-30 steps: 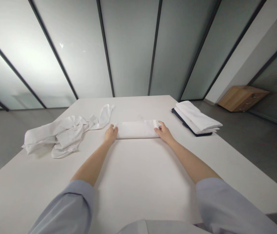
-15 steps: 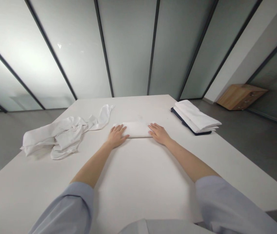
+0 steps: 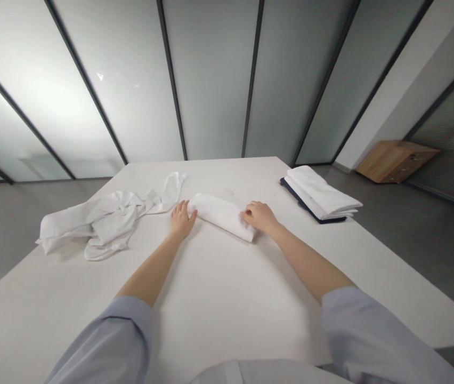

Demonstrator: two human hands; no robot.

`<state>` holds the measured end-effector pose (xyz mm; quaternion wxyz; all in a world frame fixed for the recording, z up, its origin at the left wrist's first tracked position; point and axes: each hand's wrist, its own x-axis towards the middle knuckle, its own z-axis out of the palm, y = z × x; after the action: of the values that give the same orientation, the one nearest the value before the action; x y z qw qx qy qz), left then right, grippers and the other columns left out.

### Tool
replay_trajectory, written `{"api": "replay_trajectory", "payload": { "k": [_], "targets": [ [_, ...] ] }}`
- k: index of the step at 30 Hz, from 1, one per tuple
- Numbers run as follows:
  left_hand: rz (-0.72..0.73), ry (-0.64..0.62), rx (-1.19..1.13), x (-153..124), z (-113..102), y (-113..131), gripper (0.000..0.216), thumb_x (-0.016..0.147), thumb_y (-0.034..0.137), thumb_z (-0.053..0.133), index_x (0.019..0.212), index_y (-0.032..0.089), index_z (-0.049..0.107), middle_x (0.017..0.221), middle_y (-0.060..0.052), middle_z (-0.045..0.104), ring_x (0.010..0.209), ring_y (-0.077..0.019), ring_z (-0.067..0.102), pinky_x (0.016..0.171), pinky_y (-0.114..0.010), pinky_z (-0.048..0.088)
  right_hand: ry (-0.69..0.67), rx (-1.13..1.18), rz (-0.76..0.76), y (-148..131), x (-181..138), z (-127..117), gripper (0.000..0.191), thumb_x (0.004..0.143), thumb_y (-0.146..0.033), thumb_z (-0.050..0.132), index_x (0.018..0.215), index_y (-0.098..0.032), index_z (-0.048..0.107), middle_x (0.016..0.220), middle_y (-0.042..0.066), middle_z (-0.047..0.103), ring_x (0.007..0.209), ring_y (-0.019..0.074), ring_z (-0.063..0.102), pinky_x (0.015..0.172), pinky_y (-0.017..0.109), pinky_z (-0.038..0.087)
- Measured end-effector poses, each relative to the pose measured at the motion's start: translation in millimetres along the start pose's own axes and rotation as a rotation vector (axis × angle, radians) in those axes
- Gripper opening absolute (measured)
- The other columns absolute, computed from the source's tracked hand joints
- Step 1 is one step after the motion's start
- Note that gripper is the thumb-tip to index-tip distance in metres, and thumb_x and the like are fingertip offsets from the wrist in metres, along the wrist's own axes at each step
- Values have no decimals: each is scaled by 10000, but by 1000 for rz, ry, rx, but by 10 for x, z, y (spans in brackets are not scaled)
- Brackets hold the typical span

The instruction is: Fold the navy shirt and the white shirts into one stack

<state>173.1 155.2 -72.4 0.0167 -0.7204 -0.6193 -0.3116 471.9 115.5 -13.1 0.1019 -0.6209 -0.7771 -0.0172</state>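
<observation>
A folded white cloth (image 3: pixel 222 215) lies slantwise on the white table (image 3: pixel 227 298), its near end toward the right. My right hand (image 3: pixel 259 216) grips that near right end with curled fingers. My left hand (image 3: pixel 181 220) rests flat on the table with fingers stretched out, touching the cloth's far left end.
A crumpled pile of white garments (image 3: pixel 99 221) lies at the left of the table. A stack of folded white cloths on a dark board (image 3: pixel 321 196) sits at the right edge. A wooden cabinet (image 3: pixel 397 160) stands on the floor at far right.
Both hands lay flat on the cloth's ends half a second ago. Now the right hand has closed on its end and swung it nearer, so the cloth lies at a slant.
</observation>
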Motion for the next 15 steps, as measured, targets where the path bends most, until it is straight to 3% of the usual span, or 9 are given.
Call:
{"api": "replay_trajectory", "payload": {
  "k": [2, 4, 9, 15],
  "targets": [
    [-44, 59, -57, 29, -14, -67, 496, 889, 387, 478, 1331, 163, 461, 1372, -155, 508, 1291, -292, 450, 1073, -452, 358, 19, 33, 38, -52, 136, 0, 315, 906, -410, 485, 1057, -201, 667, 1175, 102, 632, 1097, 225, 557, 899, 292, 395],
    [-84, 84, -92, 51, -27, -128, 482, 875, 363, 495, 1307, 150, 468, 1345, -161, 523, 1274, -294, 465, 1064, -452, 366, -84, 90, 74, -103, 299, 14, 372, 884, -438, 519, 1143, -199, 638, 1236, 108, 609, 1119, 228, 560, 893, 282, 412],
    [-138, 75, -130, 68, -32, -189, 458, 859, 335, 508, 1275, 147, 472, 1320, -161, 536, 1246, -296, 485, 1047, -455, 380, -456, 241, 139, -218, 606, 29, 403, 781, -455, 633, 1072, -179, 671, 1114, 101, 685, 929, 225, 657, 727, 265, 475],
    [-141, 43, -124, 52, -61, -137, 433, 856, 317, 505, 1261, 164, 491, 1311, -144, 542, 1247, -282, 485, 1049, -438, 383, -590, 267, 216, -343, 665, -16, 451, 725, -357, 676, 1124, -150, 646, 1126, 120, 683, 867, 235, 670, 671, 296, 503]
  ]
}}
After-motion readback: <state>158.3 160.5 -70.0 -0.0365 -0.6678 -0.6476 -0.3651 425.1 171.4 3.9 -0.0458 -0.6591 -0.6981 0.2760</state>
